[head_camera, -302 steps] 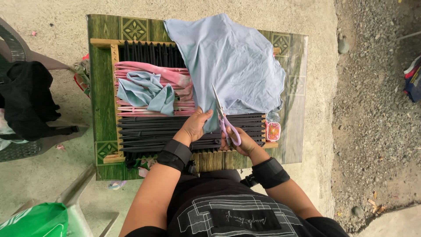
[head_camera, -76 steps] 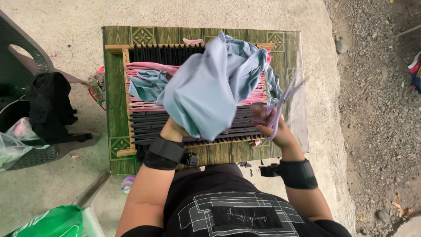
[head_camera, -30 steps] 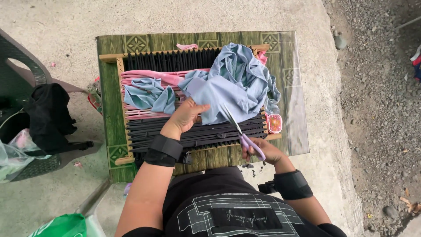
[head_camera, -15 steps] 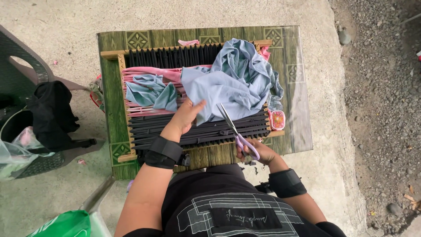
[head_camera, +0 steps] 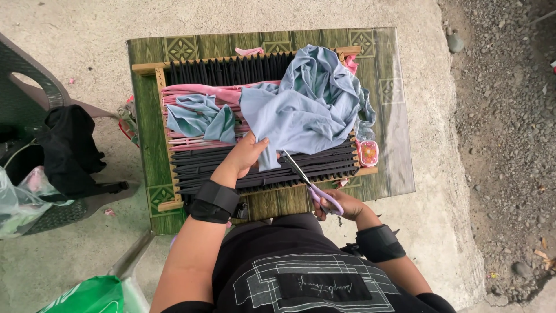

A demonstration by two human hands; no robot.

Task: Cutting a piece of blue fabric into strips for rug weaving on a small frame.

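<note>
— Two hands at work, both the person's own. Left hand [head_camera: 246, 155]: palm down, fingers spread, pressing the near edge of a pale blue cloth [head_camera: 301, 113]. It grips nothing; it only pins the fabric flat.

— And the right?

— Right hand [head_camera: 339, 204]: clenched around the purple handles of a pair of scissors [head_camera: 307, 182], close to the body at the worktop's near edge. Blades parted, pointing up and to the left, tips at the cloth's lower edge just beside the left hand's fingers.

— Where does the cloth lie?

— Item: blue cloth, bunched and rumpled, heaped on the right half of a wooden frame [head_camera: 147, 68], its near corner smoothed out under the left palm. Item: frame, rectangular, strung across with black strips [head_camera: 231, 69] at the far and near ends and pink strips [head_camera: 197, 91] in the middle band.

— Anything else on the frame?

— One smaller blue scrap [head_camera: 200, 116], crumpled, resting on the pink strips to the left, apart from the large cloth. One small pink container [head_camera: 368, 152] just off the frame's right side.

— The worktop itself?

— Green patterned worktop [head_camera: 394, 116], standing on a concrete floor [head_camera: 452, 232]. Left of it, a dark plastic chair [head_camera: 40, 93] with a black garment [head_camera: 66, 148] draped over it. Both wrists wear black bands.
</note>
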